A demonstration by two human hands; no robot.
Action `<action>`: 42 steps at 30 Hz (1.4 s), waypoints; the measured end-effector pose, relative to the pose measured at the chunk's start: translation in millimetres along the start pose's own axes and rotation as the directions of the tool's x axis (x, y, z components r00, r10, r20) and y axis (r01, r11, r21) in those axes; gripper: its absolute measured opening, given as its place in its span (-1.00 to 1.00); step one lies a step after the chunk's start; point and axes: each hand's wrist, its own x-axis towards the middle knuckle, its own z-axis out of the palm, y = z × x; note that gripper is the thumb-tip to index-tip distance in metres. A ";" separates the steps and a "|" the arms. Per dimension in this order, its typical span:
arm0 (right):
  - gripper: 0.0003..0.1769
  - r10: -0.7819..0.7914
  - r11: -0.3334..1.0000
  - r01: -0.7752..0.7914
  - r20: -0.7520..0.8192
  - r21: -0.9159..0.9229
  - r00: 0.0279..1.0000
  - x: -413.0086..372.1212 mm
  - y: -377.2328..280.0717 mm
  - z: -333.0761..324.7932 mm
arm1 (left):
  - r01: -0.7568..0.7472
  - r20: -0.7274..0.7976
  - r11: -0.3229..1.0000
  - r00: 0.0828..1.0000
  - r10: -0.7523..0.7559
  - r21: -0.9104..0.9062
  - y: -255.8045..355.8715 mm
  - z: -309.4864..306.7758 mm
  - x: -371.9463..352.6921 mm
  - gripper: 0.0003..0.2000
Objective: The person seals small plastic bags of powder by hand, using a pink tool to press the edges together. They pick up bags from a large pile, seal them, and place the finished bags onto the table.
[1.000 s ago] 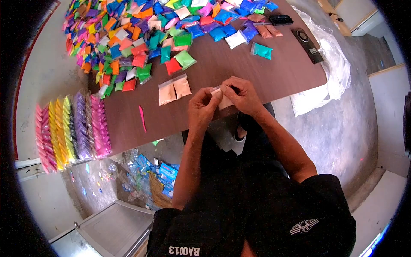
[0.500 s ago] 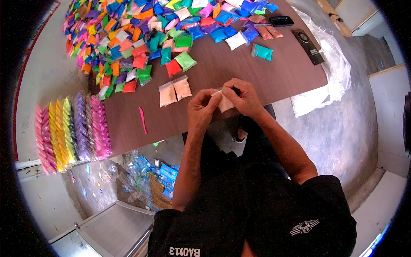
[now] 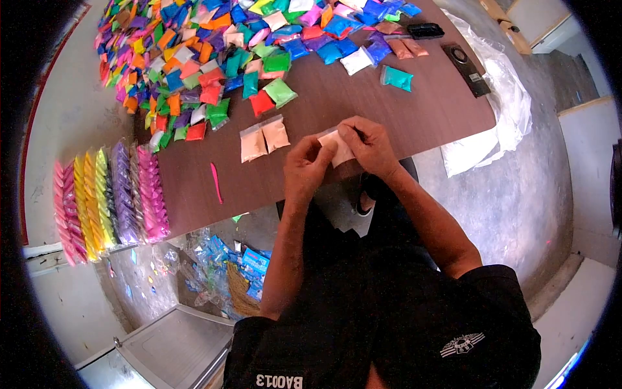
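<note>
Between my hands, over the table's near edge, is a small peach-coloured clay packet (image 3: 337, 145) in a clear bag. My left hand (image 3: 307, 163) pinches its left side with thumb and fingers. At the upper right of the packet, my right hand (image 3: 367, 145) grips it with thumb against forefinger. Two more peach packets (image 3: 264, 139) lie side by side on the table to the left of my hands. Farther left rests a thin pink plastic tool (image 3: 216, 183), apart from both hands.
A large heap of coloured packets (image 3: 214, 58) covers the table's far left. Rows of packets (image 3: 110, 198) in clear sleeves stand at the left end. A black device (image 3: 465, 70) and a black case (image 3: 426, 30) lie at right. White plastic sheeting (image 3: 499, 110) hangs past the right edge.
The fingers have shifted slightly on the peach packet, and more of its top edge shows between my hands. Everything else stays in place.
</note>
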 end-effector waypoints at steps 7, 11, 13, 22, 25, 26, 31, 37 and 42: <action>-0.82 -0.017 1.000 0.017 0.022 -0.017 1.000 -0.8 -0.8 -1.4 | 0.061 0.032 0.993 0.997 -0.064 0.098 -2.3 2.9 -0.2 -0.75; -0.83 -0.053 0.998 0.053 -0.028 0.014 0.998 -0.1 4.5 -0.5 | 0.026 0.025 0.983 0.999 -0.031 0.180 3.5 4.7 -0.1 -0.77; -0.82 -0.047 0.998 0.049 -0.061 0.034 0.997 -0.1 4.6 -2.0 | 0.034 0.027 0.983 0.999 -0.040 0.181 11.3 14.0 -5.3 -0.76; -0.81 0.089 0.939 -0.032 -0.153 0.343 0.984 -3.6 4.1 7.1 | -0.107 -0.090 0.937 0.985 0.145 0.333 -1.0 22.8 -0.5 -0.83; -0.71 -0.068 0.997 0.071 -0.100 0.024 0.993 -5.4 -0.5 2.8 | -0.194 -0.139 0.902 0.954 0.265 0.387 -9.2 31.7 5.1 -0.85; -0.71 -0.070 0.997 0.073 -0.122 0.022 0.990 -5.6 -2.0 1.5 | -0.244 -0.161 0.869 0.927 0.340 0.430 -11.5 34.4 5.6 -0.85; -0.79 0.030 0.988 -0.007 -0.149 0.156 0.988 -2.4 2.0 -4.2 | -0.434 0.066 0.678 0.865 0.497 0.594 -0.2 47.3 -3.9 -0.58; -0.79 -0.079 0.975 0.119 -0.212 0.186 0.974 -4.4 9.5 -5.2 | -0.247 -0.066 0.881 0.953 0.297 0.403 -9.8 29.3 2.3 -0.62; -0.77 -0.052 0.973 0.094 -0.195 0.211 0.980 -1.5 5.6 -9.0 | -0.087 -0.065 0.985 0.993 0.098 0.149 -23.2 28.8 14.3 -0.69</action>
